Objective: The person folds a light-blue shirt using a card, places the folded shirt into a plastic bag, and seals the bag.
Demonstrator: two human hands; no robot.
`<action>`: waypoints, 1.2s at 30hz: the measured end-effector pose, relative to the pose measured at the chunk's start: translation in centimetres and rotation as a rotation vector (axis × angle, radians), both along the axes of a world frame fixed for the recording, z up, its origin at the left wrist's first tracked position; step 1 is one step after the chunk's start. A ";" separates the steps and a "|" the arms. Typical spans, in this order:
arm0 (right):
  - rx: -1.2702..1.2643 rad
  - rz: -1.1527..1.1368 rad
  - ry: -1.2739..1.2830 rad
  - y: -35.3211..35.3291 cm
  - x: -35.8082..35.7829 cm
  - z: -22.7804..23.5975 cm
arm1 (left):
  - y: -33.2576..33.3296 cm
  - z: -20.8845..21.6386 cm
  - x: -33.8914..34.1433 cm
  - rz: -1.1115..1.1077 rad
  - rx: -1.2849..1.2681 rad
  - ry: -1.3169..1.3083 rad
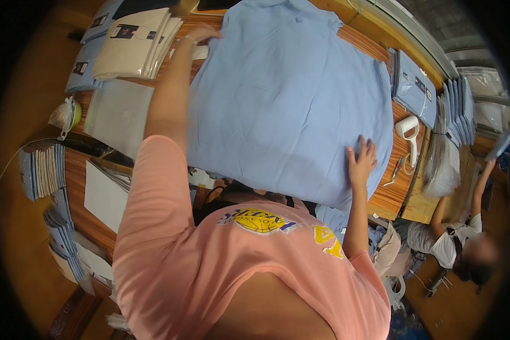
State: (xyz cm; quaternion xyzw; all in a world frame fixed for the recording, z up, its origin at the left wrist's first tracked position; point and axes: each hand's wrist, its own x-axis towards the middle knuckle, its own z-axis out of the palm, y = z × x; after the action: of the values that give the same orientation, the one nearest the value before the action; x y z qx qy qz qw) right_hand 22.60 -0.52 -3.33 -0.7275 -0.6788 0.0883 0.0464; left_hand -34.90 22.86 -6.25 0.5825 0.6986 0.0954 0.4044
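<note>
The light blue shirt (283, 96) lies spread across the bench (388, 195). Left hand (201, 34) rests flat at its far left edge, right hand (361, 161) pressing the near right, fingers released. Smooth outward evenly, keeping edges straight.

Both hands (361, 161) flat on blue shirt (289, 96)

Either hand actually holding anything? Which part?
Nothing gripped. Right hand lies flat on the blue shirt near its lower edge; left hand rests at its far corner.

Matt blue cloth shirt (283, 96), wooden table (388, 195)
</note>
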 end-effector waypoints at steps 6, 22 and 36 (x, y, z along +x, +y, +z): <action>0.351 0.249 0.325 14.7 2.3 0.8 | -7.8 2.7 7.1 0.408 1.042 0.414; 0.455 0.064 -0.464 27.9 -0.3 4.8 | -14.7 -0.3 9.6 0.297 0.931 0.279; 0.411 0.182 -0.002 16.4 -1.9 -4.6 | -16.1 0.8 9.4 0.573 0.482 -0.095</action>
State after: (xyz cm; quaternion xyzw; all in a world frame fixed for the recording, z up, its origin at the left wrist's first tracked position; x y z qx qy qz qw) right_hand 20.72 15.88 -7.93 -0.6386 -0.7454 -0.0488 0.1851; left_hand -25.45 6.76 -5.41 0.4370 0.7711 0.3932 0.2445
